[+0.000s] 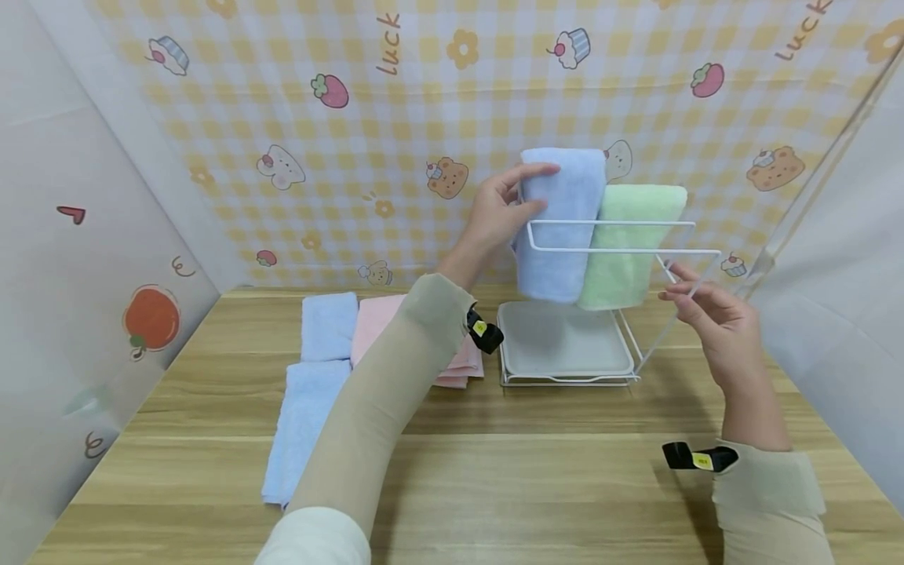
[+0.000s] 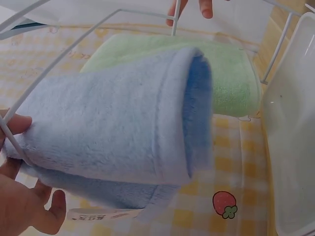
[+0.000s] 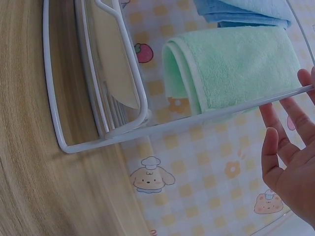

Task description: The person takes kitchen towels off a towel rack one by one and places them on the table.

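Left hand (image 1: 500, 205) grips folded light-blue plush towel (image 1: 568, 192), pale-green plush towel (image 1: 621, 278) beside; right hand (image 1: 727, 326) holds white wire rack (image 1: 657, 251).

Pale blue towel (image 1: 561, 192), fluffy, folded over with the fold uppermost, behind the top bars of a white wire rack (image 1: 607, 250); just beside it, a light green towel (image 1: 628, 276), likewise folded, top edge lower.
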A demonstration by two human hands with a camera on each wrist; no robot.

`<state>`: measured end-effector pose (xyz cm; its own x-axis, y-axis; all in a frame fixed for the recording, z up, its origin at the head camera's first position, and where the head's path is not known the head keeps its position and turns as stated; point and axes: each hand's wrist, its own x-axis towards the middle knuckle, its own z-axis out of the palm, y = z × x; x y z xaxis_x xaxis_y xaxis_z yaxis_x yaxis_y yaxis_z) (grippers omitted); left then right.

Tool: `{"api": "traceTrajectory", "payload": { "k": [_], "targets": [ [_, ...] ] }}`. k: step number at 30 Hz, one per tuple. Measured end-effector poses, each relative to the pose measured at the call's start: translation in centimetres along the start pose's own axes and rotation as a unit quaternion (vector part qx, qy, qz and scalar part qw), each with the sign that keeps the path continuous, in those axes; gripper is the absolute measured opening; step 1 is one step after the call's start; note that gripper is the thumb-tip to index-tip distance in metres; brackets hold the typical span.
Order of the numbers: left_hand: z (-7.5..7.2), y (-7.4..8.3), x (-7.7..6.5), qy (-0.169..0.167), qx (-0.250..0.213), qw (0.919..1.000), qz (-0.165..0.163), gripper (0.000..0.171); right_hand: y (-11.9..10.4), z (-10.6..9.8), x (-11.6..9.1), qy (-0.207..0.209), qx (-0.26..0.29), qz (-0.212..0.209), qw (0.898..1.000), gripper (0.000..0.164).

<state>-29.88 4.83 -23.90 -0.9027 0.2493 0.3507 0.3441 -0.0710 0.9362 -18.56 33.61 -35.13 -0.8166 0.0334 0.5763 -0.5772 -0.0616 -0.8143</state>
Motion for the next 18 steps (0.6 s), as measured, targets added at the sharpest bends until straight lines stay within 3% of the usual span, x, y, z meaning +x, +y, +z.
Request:
{"api": "traceTrajectory", "payload": {
  "k": [6, 18],
  "targets": [
    [0.16, 0.23, -0.07, 0.022, 0.016, 0.9996, 0.001, 0.051, 0.01, -0.03, -0.03, 0.005, -0.001, -0.001, 1.000, 0.019],
    [-0.09, 0.63, 0.31, 0.076, -0.041, 0.9930, 0.081, 0.070, 0.42, -0.36, 0.17, -0.014, 0.041, -0.031, 0.999, 0.022]
  ]
}}
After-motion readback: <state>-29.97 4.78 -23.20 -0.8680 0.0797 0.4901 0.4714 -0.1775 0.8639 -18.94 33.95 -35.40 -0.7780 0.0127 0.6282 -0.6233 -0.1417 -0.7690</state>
